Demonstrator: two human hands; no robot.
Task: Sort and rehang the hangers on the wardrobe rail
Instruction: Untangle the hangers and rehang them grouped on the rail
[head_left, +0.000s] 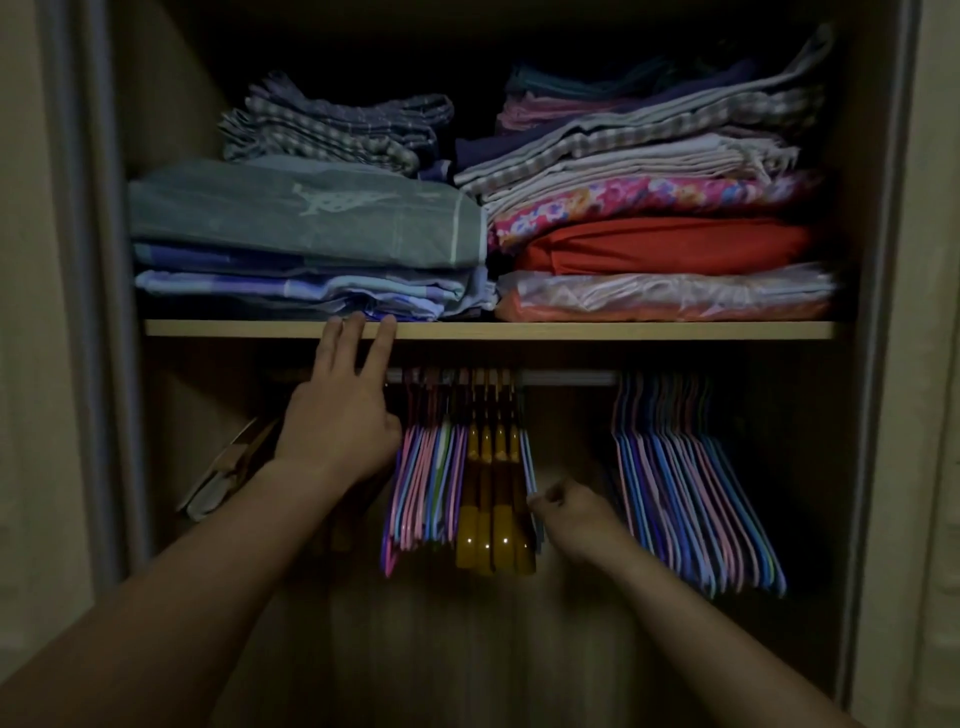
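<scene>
- Head view: left hand (340, 415) reaches up, fingers straight, tips touching the shelf (571, 329) edge.
- Right hand (569, 512) pinches the blue hanger (529, 467) at the right end of the middle bunch (431, 483).
- Brown hangers (493, 499) hang within that bunch on the rail (566, 378).
- Second bunch (691, 488) hangs apart, further right.

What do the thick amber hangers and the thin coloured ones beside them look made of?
Thick amber hangers: glossy, probably varnished wood or hard plastic; small bright highlights show on their broad shoulders. Thin pink, blue and purple hangers: slim, matte, likely coated wire or plastic. The right hand pinches one.
</scene>
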